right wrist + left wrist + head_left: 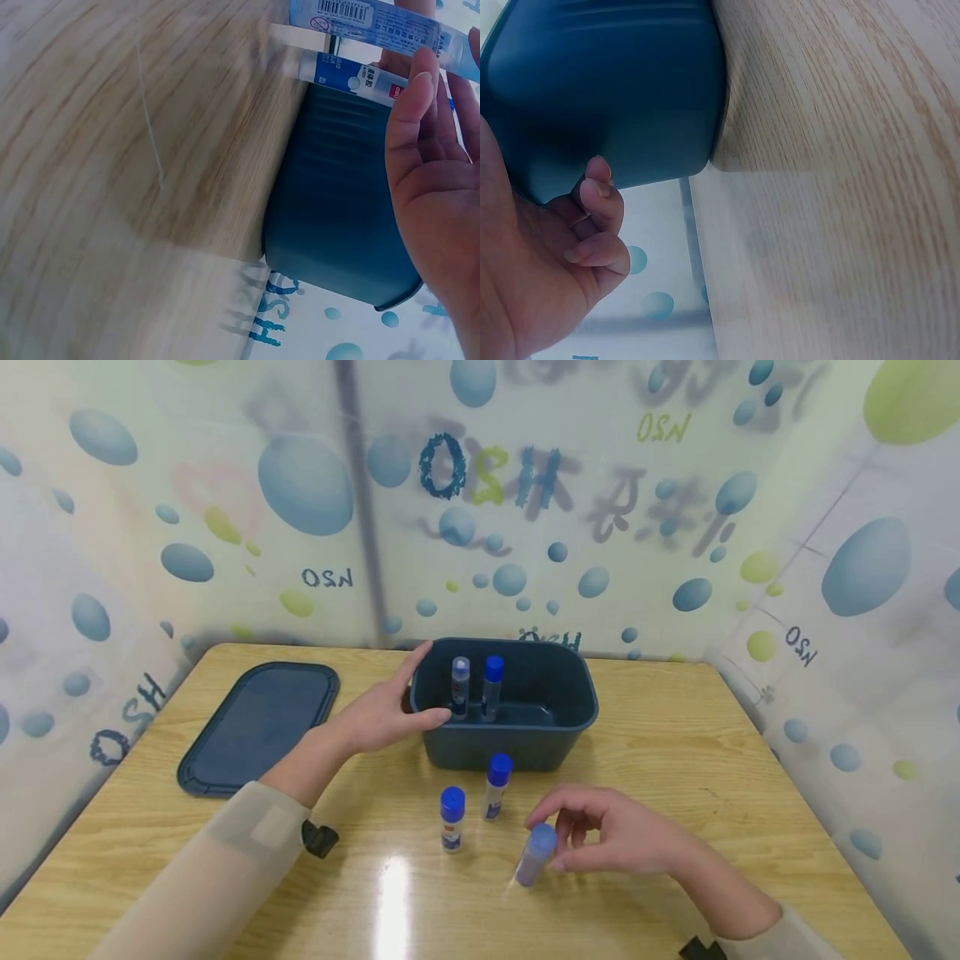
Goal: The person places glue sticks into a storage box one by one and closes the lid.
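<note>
My left hand [382, 714] holds the left end of a dark blue plastic bin [510, 747], thumb over the front rim and index finger stretched to the back corner. In the left wrist view its other fingers [600, 199] curl loosely beside the bin wall. Between thumb and index finger, my right hand [611, 831] pinches a clear liquid glue bottle [531, 864] by its blue cap, tilted and blurred. Two more glue bottles, one nearer me [452, 820] and one by the bin [495, 789], stand upright on the table. Inside the bin are a capless-looking glue bottle [460, 689] and a blue-capped one [492, 689].
A dark blue lid [258, 727] lies flat on the wooden table [652, 718] at the left. Behind the bin rises a backdrop [510, 543] printed with blue and green drops, which also encloses both sides.
</note>
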Available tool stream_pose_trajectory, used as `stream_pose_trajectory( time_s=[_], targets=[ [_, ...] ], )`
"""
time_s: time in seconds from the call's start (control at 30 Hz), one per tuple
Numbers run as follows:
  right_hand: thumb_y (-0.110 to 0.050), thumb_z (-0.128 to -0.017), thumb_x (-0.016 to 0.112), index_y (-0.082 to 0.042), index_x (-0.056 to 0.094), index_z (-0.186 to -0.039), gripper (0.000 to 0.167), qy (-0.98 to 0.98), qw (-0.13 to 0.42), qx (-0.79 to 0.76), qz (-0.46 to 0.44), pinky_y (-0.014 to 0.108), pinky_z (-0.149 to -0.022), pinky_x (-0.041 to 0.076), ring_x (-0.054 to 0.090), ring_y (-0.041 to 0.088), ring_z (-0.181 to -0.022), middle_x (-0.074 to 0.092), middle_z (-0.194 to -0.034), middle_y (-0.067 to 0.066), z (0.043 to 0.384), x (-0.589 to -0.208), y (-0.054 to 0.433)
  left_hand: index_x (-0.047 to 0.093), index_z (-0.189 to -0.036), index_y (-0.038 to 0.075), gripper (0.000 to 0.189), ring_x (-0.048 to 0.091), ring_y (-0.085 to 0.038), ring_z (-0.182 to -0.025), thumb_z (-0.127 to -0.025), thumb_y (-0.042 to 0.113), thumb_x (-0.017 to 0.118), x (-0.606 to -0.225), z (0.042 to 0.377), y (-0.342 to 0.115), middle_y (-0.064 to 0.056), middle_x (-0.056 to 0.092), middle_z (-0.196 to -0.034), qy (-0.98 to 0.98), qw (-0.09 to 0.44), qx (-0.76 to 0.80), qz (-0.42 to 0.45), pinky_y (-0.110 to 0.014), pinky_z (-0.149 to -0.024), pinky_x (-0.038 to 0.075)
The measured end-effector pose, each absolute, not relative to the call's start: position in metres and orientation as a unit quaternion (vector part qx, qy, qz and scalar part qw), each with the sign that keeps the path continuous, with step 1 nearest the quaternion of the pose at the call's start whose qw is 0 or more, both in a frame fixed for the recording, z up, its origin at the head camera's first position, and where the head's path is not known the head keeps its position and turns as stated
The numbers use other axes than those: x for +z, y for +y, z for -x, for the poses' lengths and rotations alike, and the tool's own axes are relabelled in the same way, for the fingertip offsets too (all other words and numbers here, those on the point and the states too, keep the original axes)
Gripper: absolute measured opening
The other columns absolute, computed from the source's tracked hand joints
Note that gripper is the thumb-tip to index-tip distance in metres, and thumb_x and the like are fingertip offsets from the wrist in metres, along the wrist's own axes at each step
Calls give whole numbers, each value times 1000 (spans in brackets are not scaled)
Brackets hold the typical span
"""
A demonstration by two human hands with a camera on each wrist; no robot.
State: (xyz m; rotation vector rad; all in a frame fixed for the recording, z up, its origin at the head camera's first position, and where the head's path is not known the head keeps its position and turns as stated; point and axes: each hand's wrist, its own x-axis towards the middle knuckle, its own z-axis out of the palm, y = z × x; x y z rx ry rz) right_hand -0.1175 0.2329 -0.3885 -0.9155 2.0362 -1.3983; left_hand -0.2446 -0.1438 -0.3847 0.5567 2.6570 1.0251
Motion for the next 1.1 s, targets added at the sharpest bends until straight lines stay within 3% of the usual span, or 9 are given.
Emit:
stream_pose_trajectory(
  time_s=[0.3, 0.6, 1.1],
  targets=[
    [-11, -102, 79, -15, 73, -133, 32, 754, 241, -507, 342, 27, -78, 60, 66, 12, -88, 73, -110, 10, 118, -393, 231, -11, -172, 52, 112, 62, -26, -75, -97, 75, 68, -385, 245, -144, -9, 67, -82, 908, 118, 352, -191, -41, -68, 49],
    [-9, -101, 79, -7, 73, -129, 28, 754, 219, -510, 353, 28, -76, 60, 66, 12, -85, 75, -109, 7, 117, -394, 230, -11, -173, 51, 112, 63, -26, -75, -97, 75, 69, -384, 243, -144, -9, 67, -82, 910, 119, 350, -189, -41, -68, 49],
    [-7, -93, 88, -22, 79, -120, 32, 778, 131, -483, 379, 30, -65, 54, 58, 17, -75, 70, -106, 0, 117, -393, 231, -11, -172, 52, 112, 62, -26, -74, -97, 74, 69, -384, 243, -144, -9, 65, -81, 909, 121, 353, -188, -41, -67, 48]
  ],
)
